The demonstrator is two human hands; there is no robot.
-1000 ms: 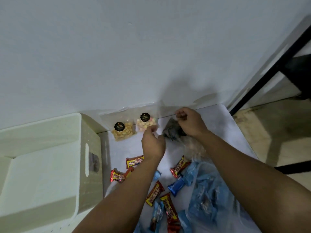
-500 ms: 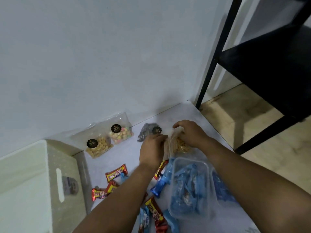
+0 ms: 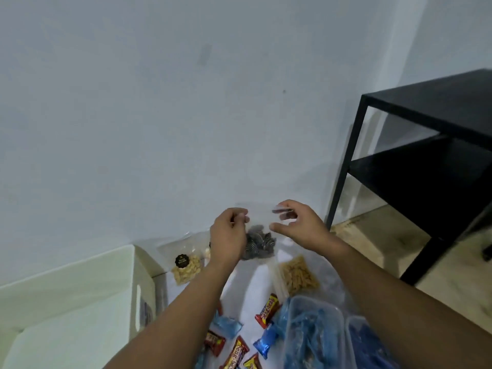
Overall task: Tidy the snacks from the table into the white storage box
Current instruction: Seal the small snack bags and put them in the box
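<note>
Left grip [image 3: 231, 231], right grip [image 3: 295, 225] pinched, raised

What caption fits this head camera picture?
Both hands, left hand and right hand, lift a clear seed bag above scattered snacks.

The left hand [image 3: 228, 237] hides the left part of the clear bag of dark striped seeds [image 3: 259, 245] and most of a pale snack bag behind the wrist. The white storage box [image 3: 66, 302], the clear tubs of blue-wrapped snacks [image 3: 314, 334] and several candy bars [image 3: 235, 354] run off the bottom edge. The round black label [image 3: 182, 261] on the peanut bag is too small to read.
</note>
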